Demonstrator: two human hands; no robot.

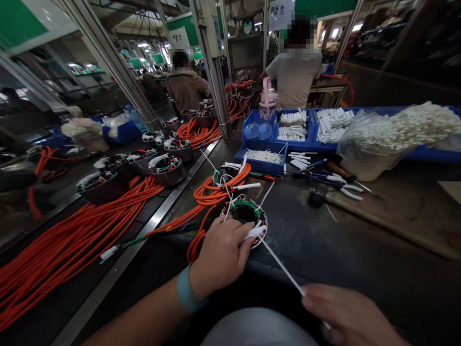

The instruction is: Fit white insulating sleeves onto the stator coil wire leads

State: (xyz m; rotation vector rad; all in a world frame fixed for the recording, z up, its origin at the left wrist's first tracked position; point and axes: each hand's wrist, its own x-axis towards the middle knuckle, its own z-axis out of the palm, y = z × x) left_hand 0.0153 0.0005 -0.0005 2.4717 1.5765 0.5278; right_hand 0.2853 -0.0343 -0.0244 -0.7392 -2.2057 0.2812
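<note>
A ring-shaped motor stator with green and red windings stands on the dark bench in front of me. My left hand grips its near left rim, thumb and forefinger closed beside a bundle of white sleeved leads. From the stator's near right side a white cable tie runs taut toward me. My right hand is closed on its far end, slightly blurred. More thin white ties stick up from the ring. Behind it lies a coil of orange cable, next to a second wound part.
Blue bins of white sleeves and a small blue box of cable ties stand behind. To the right are pliers, a hammer and a filled plastic bag. Stators and orange cables lie left. Two people are farther back.
</note>
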